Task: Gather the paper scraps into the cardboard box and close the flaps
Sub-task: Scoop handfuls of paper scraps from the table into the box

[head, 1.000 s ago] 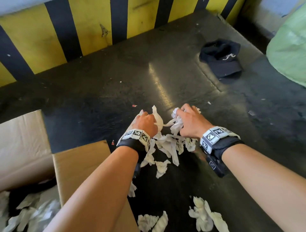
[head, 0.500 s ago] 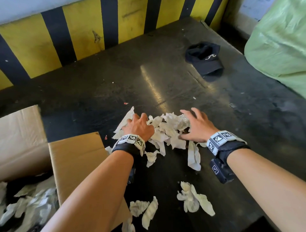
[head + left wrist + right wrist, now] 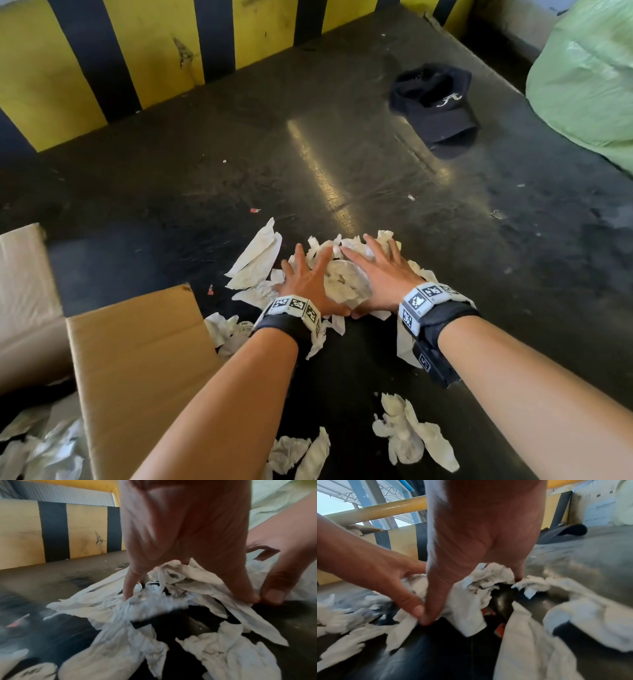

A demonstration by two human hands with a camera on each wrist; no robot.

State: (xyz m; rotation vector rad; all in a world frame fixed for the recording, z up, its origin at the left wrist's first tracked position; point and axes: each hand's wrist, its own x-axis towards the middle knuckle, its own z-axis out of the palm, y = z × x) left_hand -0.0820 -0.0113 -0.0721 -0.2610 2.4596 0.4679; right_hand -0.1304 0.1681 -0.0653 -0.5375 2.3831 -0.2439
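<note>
— Where are the hands?

— Both down on the pile of paper scraps (image 3: 346, 277) in the middle of the dark floor (image 3: 342, 154). The left hand (image 3: 308, 277) and the right hand (image 3: 380, 274) lie side by side with fingers spread and nearly straight over the heap, thumbs meeting at the near edge.

— Gripping anything?

— Not really closed on it. From the left wrist view the left fingers (image 3: 128, 586) reach down into the crumpled paper, and the two thumb tips touch on a strip of it. The right wrist view shows the same meeting of thumbs, with paper bunched under the right palm.

— And the box?

— The cardboard box (image 3: 137, 359) sits at the left, near the person, with its flaps open; one brown flap lies out flat toward the pile. Some scraps (image 3: 41, 448) already lie inside it.

— Any loose ones?

— Yes: a long white strip (image 3: 257, 257) just left of the left hand, two small clumps near the person, and bits beside the left wrist.

— What else is there?

— A dark cap (image 3: 435, 102) well beyond the pile, a green sack (image 3: 589, 78) at the far right, and a yellow-and-black striped wall (image 3: 154, 51) behind.
</note>
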